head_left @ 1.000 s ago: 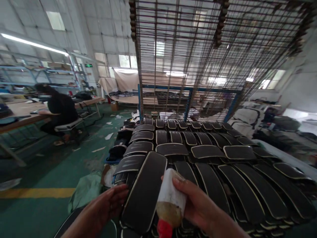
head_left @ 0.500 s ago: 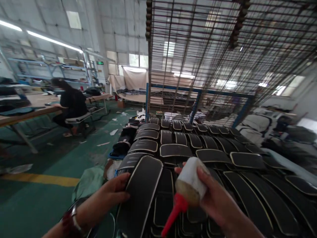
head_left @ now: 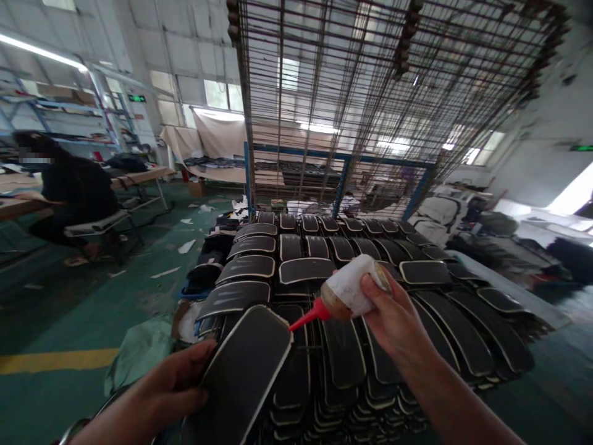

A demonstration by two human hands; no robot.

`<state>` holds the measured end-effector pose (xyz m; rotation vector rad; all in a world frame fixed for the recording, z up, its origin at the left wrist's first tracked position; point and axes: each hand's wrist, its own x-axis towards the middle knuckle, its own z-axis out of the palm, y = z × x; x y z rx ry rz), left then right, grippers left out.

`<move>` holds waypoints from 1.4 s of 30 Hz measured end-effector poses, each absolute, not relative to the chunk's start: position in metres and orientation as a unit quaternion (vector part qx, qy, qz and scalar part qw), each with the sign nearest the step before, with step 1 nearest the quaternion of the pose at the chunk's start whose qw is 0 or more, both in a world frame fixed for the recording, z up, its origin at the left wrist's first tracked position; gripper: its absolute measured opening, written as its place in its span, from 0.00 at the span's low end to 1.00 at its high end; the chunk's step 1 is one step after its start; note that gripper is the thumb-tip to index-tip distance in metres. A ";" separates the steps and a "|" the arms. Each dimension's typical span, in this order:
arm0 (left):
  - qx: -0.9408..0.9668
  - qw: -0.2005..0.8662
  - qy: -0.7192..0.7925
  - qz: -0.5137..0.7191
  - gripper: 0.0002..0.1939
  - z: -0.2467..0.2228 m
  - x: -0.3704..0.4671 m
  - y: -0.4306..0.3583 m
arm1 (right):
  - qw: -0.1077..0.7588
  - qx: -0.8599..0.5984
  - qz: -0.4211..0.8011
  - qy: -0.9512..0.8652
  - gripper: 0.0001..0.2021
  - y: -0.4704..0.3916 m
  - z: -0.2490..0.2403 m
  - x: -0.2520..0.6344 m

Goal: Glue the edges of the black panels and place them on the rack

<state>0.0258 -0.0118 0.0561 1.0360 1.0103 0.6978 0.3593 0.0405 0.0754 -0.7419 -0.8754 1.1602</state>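
My left hand [head_left: 178, 380] grips the left edge of a long black panel [head_left: 248, 371] with rounded corners and a pale rim, held tilted at the lower middle. In my right hand [head_left: 393, 309] is a white, brown-stained bottle [head_left: 354, 287], its fingers wrapped round it. The bottle's red nozzle [head_left: 308, 314] points down to the left, its tip at the panel's upper right corner. Beneath and beyond lie stacks and rows of similar black panels [head_left: 343, 352].
A wire mesh rack [head_left: 324, 80] rises tilted behind the panels. At the left, a person [head_left: 76, 185] in dark clothes sits at a table [head_left: 148, 175]. Green cloth [head_left: 139, 349] lies on the floor at lower left. White bundles [head_left: 438, 213] stand at right.
The view has turned to the right. My right hand has raised and tilted the bottle, bringing the nozzle tip to the panel's corner. The held panel leans further over in my left hand.
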 end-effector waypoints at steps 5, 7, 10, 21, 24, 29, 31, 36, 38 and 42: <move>0.430 0.712 0.450 0.325 0.23 0.045 0.023 -0.013 | 0.685 -0.331 0.529 -0.376 0.19 0.035 0.069 0.357; 0.433 0.711 0.447 0.327 0.23 0.041 0.022 -0.013 | 0.694 -0.331 0.528 -0.362 0.17 0.034 0.066 0.356; 0.439 0.709 0.445 0.326 0.23 0.036 0.021 -0.013 | 0.718 -0.332 0.509 -0.339 0.17 0.034 0.063 0.355; 0.396 0.751 0.417 0.326 0.18 0.047 0.032 -0.018 | 0.727 -0.330 0.516 -0.309 0.15 0.020 0.052 0.348; 0.373 0.765 0.406 0.334 0.16 0.051 0.036 -0.018 | 0.727 -0.334 0.518 -0.304 0.15 0.016 0.048 0.345; 0.357 0.780 0.397 0.327 0.19 0.050 0.035 -0.014 | 0.720 -0.344 0.523 -0.302 0.17 0.008 0.044 0.339; 0.348 0.786 0.396 0.323 0.19 0.051 0.035 -0.014 | 0.715 -0.344 0.525 -0.307 0.16 0.005 0.042 0.337; 0.326 0.781 0.412 0.337 0.20 0.055 0.038 -0.013 | 0.706 -0.349 0.533 -0.308 0.18 -0.002 0.041 0.333; 0.315 0.774 0.423 0.349 0.21 0.056 0.040 -0.012 | 0.701 -0.347 0.539 -0.312 0.18 -0.006 0.042 0.331; 0.307 0.765 0.439 0.359 0.22 0.059 0.043 -0.011 | 0.687 -0.337 0.550 -0.335 0.19 -0.013 0.044 0.328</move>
